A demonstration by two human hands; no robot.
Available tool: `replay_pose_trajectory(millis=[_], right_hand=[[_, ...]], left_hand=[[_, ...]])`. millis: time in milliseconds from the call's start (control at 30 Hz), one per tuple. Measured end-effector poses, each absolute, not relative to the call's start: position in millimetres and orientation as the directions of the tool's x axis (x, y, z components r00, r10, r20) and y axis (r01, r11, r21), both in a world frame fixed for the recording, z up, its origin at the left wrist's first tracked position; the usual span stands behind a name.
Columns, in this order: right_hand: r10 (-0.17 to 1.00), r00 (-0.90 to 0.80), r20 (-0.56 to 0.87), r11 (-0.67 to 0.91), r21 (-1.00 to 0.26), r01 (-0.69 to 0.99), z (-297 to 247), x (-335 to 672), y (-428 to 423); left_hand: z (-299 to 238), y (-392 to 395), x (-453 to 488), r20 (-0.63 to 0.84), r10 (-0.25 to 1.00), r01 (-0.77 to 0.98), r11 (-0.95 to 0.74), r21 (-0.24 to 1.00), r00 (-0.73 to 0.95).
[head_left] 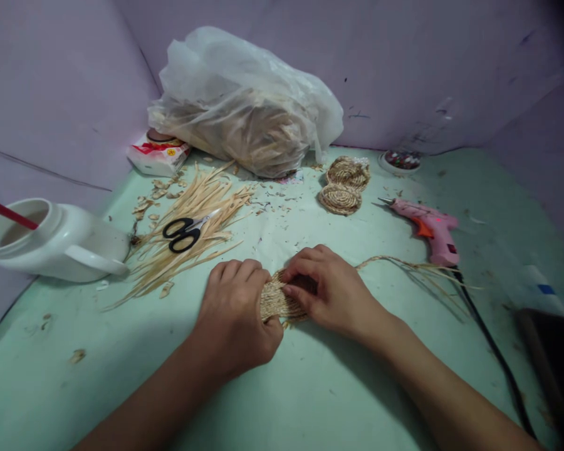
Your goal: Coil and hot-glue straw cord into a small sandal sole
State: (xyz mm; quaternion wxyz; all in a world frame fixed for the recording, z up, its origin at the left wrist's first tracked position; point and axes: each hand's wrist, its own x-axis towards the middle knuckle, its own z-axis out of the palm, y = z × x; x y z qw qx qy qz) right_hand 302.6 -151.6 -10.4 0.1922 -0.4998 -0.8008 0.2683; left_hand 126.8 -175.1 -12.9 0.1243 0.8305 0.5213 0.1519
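My left hand (235, 310) and my right hand (329, 288) both grip a small coiled straw mat (276, 302) lying on the pale green table (310, 388). The left hand's fingers curl over the mat's left edge, with the thumb under it. The right hand's fingers press on the coil's top and right side. A braided straw tail (404, 263) runs from the mat off to the right, ending in loose strands.
Black scissors (184, 233) lie on a pile of straw strips (192, 219) at left. A white jug (51, 241) stands far left. A plastic bag of straw (244, 106), two finished coils (343, 185), a pink glue gun (427, 228) with cord, and a small dish (400, 160) are behind.
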Motion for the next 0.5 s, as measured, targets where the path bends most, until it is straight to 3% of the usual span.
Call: replay_pose_trajectory(millis=[267,400,500], right_hand=[[0.922,-0.385,-0.050,0.318,-0.473,0.822,-9.4,288.0,-151.8],[0.912,-0.407,-0.053,0.332,-0.490,0.806,-5.3,289.7,-152.2],[0.873,-0.485,0.050,0.433,-0.539,0.722,-0.2,295.4,-154.0]], left_hand=[[-11.5,-177.3,128.0,0.116,0.907,0.836,-0.418,0.355,0.404],[-12.1,-177.2,127.9,0.115,0.908,0.837,-0.416,0.356,0.403],[-12.6,-177.1,127.5,0.123,0.907,0.836,-0.420,0.352,0.403]])
